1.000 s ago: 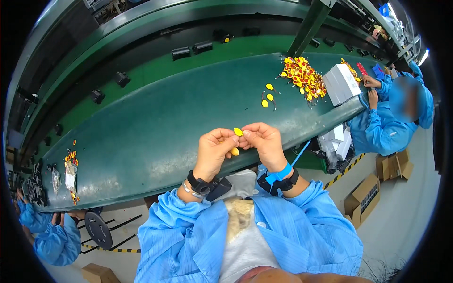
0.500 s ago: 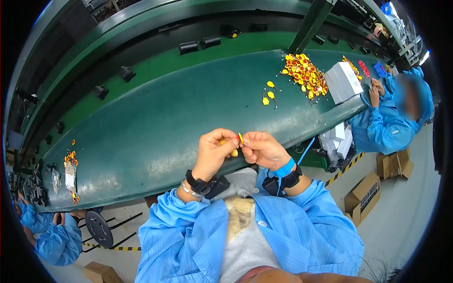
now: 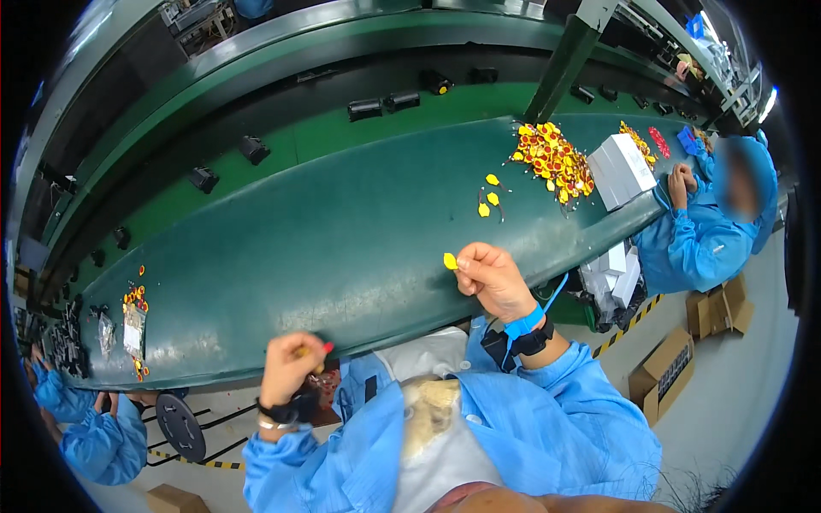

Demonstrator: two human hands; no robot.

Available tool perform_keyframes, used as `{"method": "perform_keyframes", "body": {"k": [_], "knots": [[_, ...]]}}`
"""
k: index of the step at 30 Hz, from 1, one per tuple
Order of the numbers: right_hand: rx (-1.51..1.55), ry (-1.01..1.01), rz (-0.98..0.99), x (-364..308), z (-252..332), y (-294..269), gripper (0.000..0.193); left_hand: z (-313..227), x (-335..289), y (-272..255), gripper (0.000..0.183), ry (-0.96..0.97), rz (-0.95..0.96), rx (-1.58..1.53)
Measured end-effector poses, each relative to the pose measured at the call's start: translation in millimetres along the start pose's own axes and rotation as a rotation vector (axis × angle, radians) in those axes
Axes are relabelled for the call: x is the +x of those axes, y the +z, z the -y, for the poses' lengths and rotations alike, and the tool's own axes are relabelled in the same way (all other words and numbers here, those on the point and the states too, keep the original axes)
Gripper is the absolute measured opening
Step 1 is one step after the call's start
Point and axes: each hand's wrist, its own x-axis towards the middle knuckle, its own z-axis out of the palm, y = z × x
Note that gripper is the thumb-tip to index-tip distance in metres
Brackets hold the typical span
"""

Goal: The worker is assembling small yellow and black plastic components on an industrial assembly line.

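My right hand [image 3: 494,280] is raised above the near edge of the green bench. Its thumb and fingers pinch a small yellow tab-like piece [image 3: 450,261], flat side showing. My left hand [image 3: 289,366] is lower and to the left, at the bench edge, slightly blurred. A small red piece [image 3: 328,347] sticks out from between its closed thumb and forefinger. Something yellowish wraps or lies at its fingers; I cannot make out which. Farther off, a few loose yellow pieces [image 3: 483,209] with short dark leads lie on the bench.
A heap of yellow and red pieces [image 3: 552,162] lies at the back right beside white boxes [image 3: 620,171]. A co-worker in blue [image 3: 705,231] sits at the right. Black parts [image 3: 365,109] line the green belt behind the bench. Bagged pieces [image 3: 134,329] lie far left; a stool [image 3: 180,426] stands below.
My hands, together before, have moved apart. The left went down and left with the red piece; the right stays up with the yellow piece, now turned flat. The view has shifted slightly.
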Motion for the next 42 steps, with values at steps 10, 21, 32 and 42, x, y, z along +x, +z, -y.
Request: {"method": "perform_keyframes", "body": {"k": [10, 21, 32, 42], "knots": [[-0.207, -0.105, -0.026, 13, -2, 12, 0.012, 124, -60, -48, 0.011, -0.288, -0.129, 0.913], [-0.240, -0.149, -0.155, 9, 1, -8, 0.012, 189, -41, -48, 0.049, -0.681, -0.184, 0.890], [-0.452, -0.284, -0.269, 26, -12, -31, 0.010, 57, -50, -63, 0.025, -0.394, 0.046, 0.641], [-0.782, -0.390, -0.242, 43, -12, -28, 0.012, -98, 172, -58, 0.015, 0.074, -0.311, 0.150]]}}
